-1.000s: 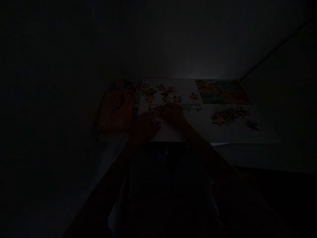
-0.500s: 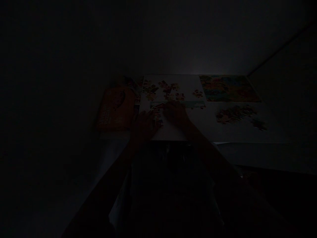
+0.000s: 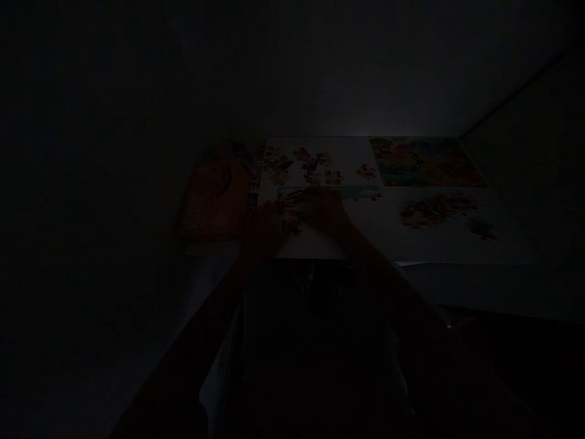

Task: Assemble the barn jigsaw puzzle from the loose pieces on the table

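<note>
Very dim; corners near black. Faint grey glow just beyond white table's far edge, source unclear. Left hand, right hand murky, fingers indistinct. Puzzle pieces soft, colours muted. Box lettering smeared.

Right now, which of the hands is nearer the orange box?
Left. The left hand is just to the right of the orange box; the right hand is farther right.

Light very poor. Orange box lying flat at left, lid lettering too dim to read. Patterned sheets just beside and behind it, details lost. Colourful picture flat at far right of pale table. Grey wall beyond; dark line slanting at upper right.
</note>
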Available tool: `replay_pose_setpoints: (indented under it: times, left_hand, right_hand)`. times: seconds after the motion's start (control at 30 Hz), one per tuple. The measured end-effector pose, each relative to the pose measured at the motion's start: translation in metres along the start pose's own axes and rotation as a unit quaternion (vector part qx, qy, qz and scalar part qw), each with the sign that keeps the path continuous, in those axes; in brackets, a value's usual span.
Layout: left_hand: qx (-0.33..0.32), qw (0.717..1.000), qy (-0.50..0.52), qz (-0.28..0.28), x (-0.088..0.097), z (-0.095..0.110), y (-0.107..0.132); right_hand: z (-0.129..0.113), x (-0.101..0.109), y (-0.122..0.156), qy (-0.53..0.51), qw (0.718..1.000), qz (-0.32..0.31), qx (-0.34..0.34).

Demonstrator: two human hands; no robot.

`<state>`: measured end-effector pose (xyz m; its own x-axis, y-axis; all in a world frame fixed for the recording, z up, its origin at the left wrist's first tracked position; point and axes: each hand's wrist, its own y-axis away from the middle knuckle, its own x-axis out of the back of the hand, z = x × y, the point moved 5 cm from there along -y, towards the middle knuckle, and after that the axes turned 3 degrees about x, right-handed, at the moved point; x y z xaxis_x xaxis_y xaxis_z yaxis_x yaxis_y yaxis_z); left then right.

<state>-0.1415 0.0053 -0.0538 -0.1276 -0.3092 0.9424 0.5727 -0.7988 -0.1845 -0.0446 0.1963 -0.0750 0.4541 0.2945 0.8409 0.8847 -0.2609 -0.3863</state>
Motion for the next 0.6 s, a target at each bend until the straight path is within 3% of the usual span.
replay_pose_setpoints:
  times: [0.23, 0.43, 0.6]
  left_hand:
    - [-0.055, 0.998, 0.003, 0.003, 0.001, 0.005, 0.004]
    - [-0.033, 0.999, -0.004, -0.024, -0.005, -0.003, -0.017]
    - [-0.030, 0.999, -0.011, -0.020, -0.001, -0.003, -0.031]
  right_hand:
    - [-0.003, 0.002, -0.002, -0.002, 1.000, 0.002, 0.007]
    - [0.000, 0.000, -0.002, 0.002, 1.000, 0.004, 0.009]
    - [0.009, 0.002, -0.002, 0.015, 0.999, 0.030, -0.032]
